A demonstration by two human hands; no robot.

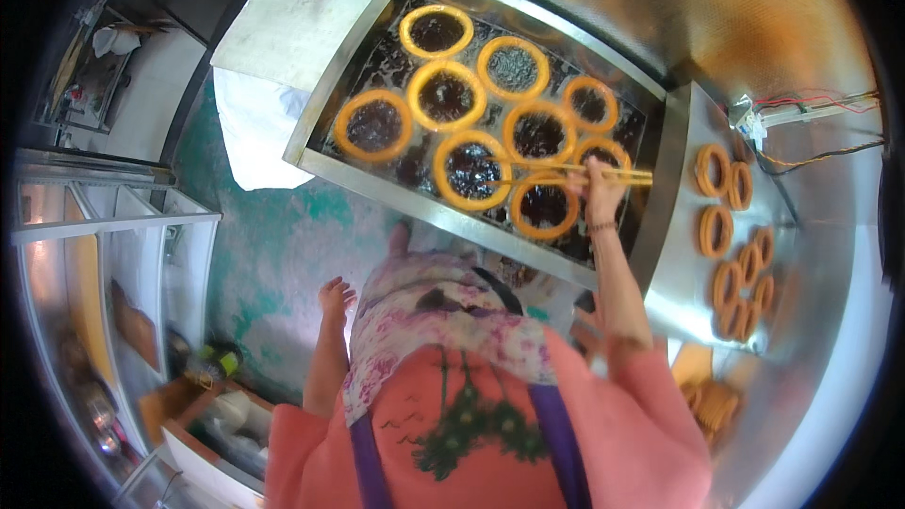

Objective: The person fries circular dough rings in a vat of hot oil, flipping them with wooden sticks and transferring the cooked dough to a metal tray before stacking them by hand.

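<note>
- While the head view looked down on the vat, the right hand (600,187) grasped long chopsticks (547,166), fingers closed around the shafts near the thick ends.
- The tips extended left of those fingers, over a golden ring (440,170) in the vat; contact could not be confirmed.
- The left hand (337,295) hung well apart, lower left of the grasping fingers; its own fingers were loosely curled and apparently empty.
- Hazard (judged): the ring could have slipped and splashed the dark oil (412,165). Cause: narrow tips on a slick, rounded surface.
- Hazard (judged): the bare forearm could have been burned. Cause: reaching across the steel rim (434,217), below the fingers, toward bubbling oil.
- Materials: the golden ring was smooth and thick; the chopsticks were straight, yellowish and wood-like. Right of the fingers, browner rings (705,231) lay on a shiny metal counter (674,292).
</note>
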